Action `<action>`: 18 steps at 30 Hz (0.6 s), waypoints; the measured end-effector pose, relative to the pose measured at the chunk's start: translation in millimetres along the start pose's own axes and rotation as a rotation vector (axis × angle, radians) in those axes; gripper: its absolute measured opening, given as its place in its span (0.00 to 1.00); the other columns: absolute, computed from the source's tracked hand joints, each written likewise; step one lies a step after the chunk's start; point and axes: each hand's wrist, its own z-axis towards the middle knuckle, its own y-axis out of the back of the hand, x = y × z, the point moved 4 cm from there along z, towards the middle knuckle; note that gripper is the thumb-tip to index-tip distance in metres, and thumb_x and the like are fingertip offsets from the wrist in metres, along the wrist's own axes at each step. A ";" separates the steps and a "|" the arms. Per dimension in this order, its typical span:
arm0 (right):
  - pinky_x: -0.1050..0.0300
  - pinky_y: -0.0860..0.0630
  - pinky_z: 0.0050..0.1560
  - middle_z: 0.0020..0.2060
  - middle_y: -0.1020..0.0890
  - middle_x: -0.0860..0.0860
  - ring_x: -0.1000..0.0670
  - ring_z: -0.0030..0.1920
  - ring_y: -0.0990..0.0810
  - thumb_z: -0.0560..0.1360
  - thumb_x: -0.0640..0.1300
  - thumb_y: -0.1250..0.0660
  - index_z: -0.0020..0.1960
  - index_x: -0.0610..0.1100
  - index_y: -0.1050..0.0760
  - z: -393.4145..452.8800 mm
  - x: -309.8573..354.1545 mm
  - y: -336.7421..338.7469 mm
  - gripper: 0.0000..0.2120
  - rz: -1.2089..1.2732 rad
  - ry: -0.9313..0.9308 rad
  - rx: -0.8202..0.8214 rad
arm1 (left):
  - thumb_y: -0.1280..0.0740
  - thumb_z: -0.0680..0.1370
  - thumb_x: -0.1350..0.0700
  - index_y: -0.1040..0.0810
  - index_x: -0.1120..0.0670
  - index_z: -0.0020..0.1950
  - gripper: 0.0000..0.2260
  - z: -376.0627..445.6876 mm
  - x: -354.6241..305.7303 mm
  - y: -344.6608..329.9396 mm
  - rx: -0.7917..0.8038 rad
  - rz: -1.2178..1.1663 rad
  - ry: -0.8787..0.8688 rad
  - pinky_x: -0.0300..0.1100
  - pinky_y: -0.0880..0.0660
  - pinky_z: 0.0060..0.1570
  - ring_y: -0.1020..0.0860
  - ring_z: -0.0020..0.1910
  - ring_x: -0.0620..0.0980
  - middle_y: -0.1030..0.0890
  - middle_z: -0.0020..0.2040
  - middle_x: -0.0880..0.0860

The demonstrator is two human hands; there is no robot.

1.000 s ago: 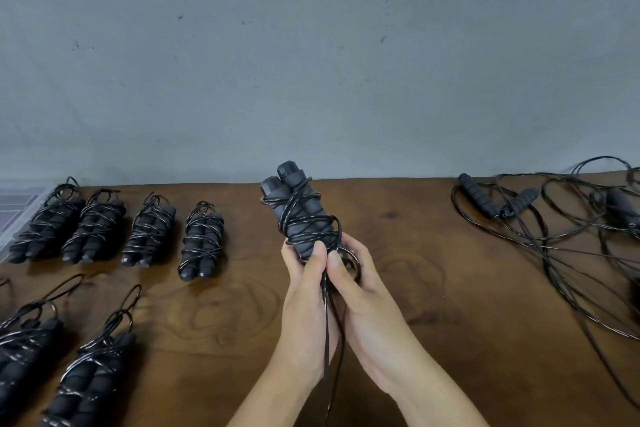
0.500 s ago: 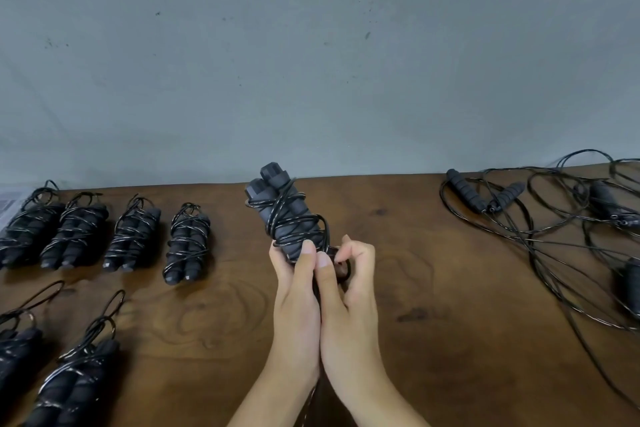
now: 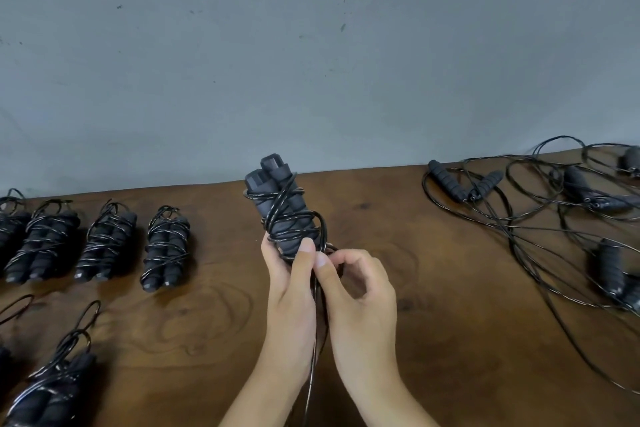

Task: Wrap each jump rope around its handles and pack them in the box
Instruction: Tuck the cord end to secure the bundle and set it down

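My left hand (image 3: 290,282) grips the lower end of a pair of black foam handles (image 3: 282,208), held upright and tilted left above the table, with black rope wound round them several times. My right hand (image 3: 360,291) pinches the loose black rope (image 3: 313,350) right beside the left thumb; the rest of that rope hangs down between my wrists. No box is in view.
Several wrapped rope bundles (image 3: 166,246) lie in a row at the left, with more (image 3: 55,385) at the lower left. A tangle of unwrapped ropes and handles (image 3: 464,184) covers the right side of the wooden table (image 3: 450,322). A grey wall stands behind.
The bundle has stayed in my left hand. My right hand's fingers have moved around the bundle's lower end, and another loop of rope now lies there. The view has shifted slightly.
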 end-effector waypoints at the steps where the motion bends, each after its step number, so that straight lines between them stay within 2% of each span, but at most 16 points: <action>1: 0.69 0.25 0.43 0.45 0.19 0.48 0.54 0.46 0.18 0.75 0.44 0.25 0.42 0.47 0.18 0.1 -0.8 0.9 0.04 -0.019 0.005 -0.010 | 0.37 0.85 0.54 0.27 0.48 0.68 0.11 0.2 -0.2 -0.4 0.002 -0.003 -0.004 0.45 0.21 0.49 0.19 0.48 0.51 0.19 0.49 0.53; 3: 0.69 0.26 0.44 0.44 0.18 0.52 0.55 0.48 0.18 0.75 0.45 0.24 0.43 0.49 0.17 -0.1 -1.4 1.2 0.03 -0.049 0.006 -0.015 | 0.38 0.86 0.55 0.28 0.47 0.69 0.12 1.3 1.3 0.0 -0.004 0.007 0.011 0.47 0.20 0.53 0.18 0.50 0.55 0.18 0.53 0.57; 5: 0.68 0.26 0.46 0.45 0.18 0.54 0.56 0.49 0.19 0.74 0.47 0.24 0.43 0.50 0.17 0.0 -4.1 1.2 0.03 -0.063 -0.006 -0.020 | 0.38 0.86 0.54 0.28 0.46 0.70 0.12 2.1 4.5 2.6 -0.018 0.022 0.051 0.57 0.22 0.62 0.17 0.56 0.61 0.16 0.59 0.60; 7: 0.67 0.25 0.48 0.46 0.17 0.54 0.57 0.50 0.19 0.74 0.49 0.24 0.43 0.51 0.17 -0.4 -10.4 -1.1 0.04 -0.041 -0.061 -0.016 | 0.39 0.86 0.51 0.29 0.45 0.70 0.12 2.3 7.1 4.8 -0.025 0.047 0.066 0.61 0.23 0.66 0.17 0.60 0.60 0.15 0.60 0.59; 10: 0.52 0.20 0.56 0.49 0.15 0.52 0.53 0.53 0.17 0.74 0.53 0.25 0.47 0.51 0.16 0.6 -16.8 -6.5 0.07 0.032 -0.180 0.039 | 0.42 0.87 0.46 0.32 0.44 0.73 0.14 1.1 7.2 6.0 -0.029 0.133 0.051 0.52 0.22 0.61 0.15 0.57 0.49 0.13 0.58 0.50; 11: 0.51 0.19 0.56 0.48 0.14 0.51 0.52 0.51 0.16 0.75 0.51 0.25 0.48 0.49 0.16 0.8 -17.3 -7.3 0.06 0.087 -0.226 0.060 | 0.43 0.87 0.44 0.33 0.43 0.73 0.15 0.8 6.5 5.4 -0.022 0.146 0.045 0.51 0.22 0.61 0.15 0.56 0.48 0.13 0.58 0.48; 14: 0.56 0.18 0.52 0.45 0.13 0.50 0.52 0.48 0.14 0.76 0.46 0.26 0.49 0.44 0.16 0.9 -15.2 -7.9 0.05 0.269 -0.335 0.113 | 0.44 0.85 0.39 0.37 0.38 0.74 0.18 1.5 13.2 9.7 0.016 0.208 0.042 0.52 0.23 0.63 0.16 0.56 0.44 0.14 0.57 0.43; 16: 0.51 0.18 0.58 0.47 0.13 0.48 0.48 0.52 0.14 0.75 0.45 0.25 0.50 0.44 0.16 3.6 -15.7 -4.5 0.06 0.303 -0.325 0.102 | 0.42 0.78 0.30 0.40 0.36 0.75 0.28 0.3 12.2 11.8 0.048 0.241 0.042 0.52 0.26 0.70 0.18 0.61 0.40 0.17 0.63 0.41; 18: 0.44 0.20 0.63 0.49 0.13 0.45 0.44 0.55 0.15 0.73 0.45 0.24 0.51 0.43 0.16 7.7 -15.3 -0.8 0.08 0.340 -0.319 0.080 | 0.40 0.73 0.23 0.40 0.35 0.79 0.37 4.2 7.7 6.5 0.152 0.265 0.015 0.49 0.31 0.75 0.24 0.69 0.39 0.22 0.70 0.42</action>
